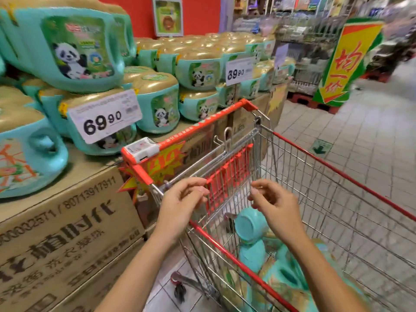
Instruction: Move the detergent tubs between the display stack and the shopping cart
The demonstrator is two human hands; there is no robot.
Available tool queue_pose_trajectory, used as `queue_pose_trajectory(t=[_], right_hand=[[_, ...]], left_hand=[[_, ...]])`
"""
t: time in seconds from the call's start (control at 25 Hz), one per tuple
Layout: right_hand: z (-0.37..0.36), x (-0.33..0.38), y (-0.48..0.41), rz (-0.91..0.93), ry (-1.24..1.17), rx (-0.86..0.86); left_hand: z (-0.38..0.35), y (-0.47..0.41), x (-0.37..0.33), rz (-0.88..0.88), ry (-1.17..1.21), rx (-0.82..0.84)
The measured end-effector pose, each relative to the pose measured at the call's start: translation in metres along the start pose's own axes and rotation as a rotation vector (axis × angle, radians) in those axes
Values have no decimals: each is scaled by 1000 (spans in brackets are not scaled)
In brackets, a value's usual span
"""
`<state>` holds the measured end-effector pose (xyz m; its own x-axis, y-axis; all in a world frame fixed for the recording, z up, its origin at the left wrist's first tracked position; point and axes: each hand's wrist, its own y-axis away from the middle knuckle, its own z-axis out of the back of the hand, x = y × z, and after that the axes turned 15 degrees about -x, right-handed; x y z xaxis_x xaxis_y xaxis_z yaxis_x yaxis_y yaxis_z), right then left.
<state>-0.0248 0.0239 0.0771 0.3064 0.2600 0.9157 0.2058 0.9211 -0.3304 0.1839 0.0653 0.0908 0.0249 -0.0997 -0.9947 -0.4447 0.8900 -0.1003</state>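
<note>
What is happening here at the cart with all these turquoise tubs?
A person stands at a shopping cart parked beside a display stack of detergent tubs. The left hand and the right hand hover over the cart's near end, close to its red seat flap, and neither holds a tub. A few tubs in the cart already lie at its bottom.

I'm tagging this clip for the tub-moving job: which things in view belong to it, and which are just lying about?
Job: display tubs, tubs in the cart, shopping cart, left hand, right hand.
Lying about: price tags, cardboard boxes, yellow banner, floor arrow sticker.
</note>
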Motion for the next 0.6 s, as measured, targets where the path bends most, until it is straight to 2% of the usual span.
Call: queue_pose_trajectory(t=[0.2, 0.4, 0.52, 0.6], right_hand=[[57, -90, -48, -215, 95, -59], [70, -187, -70, -447, 274, -78], [59, -248, -74, -537, 352, -52], [49, -288, -71, -650, 316, -37]], left_hand=[[-122, -34, 54, 207, -125, 84], [-191, -77, 124, 302, -340, 91], [-222, -102, 180, 269, -538, 155], [-241, -117, 219, 203, -680, 215]])
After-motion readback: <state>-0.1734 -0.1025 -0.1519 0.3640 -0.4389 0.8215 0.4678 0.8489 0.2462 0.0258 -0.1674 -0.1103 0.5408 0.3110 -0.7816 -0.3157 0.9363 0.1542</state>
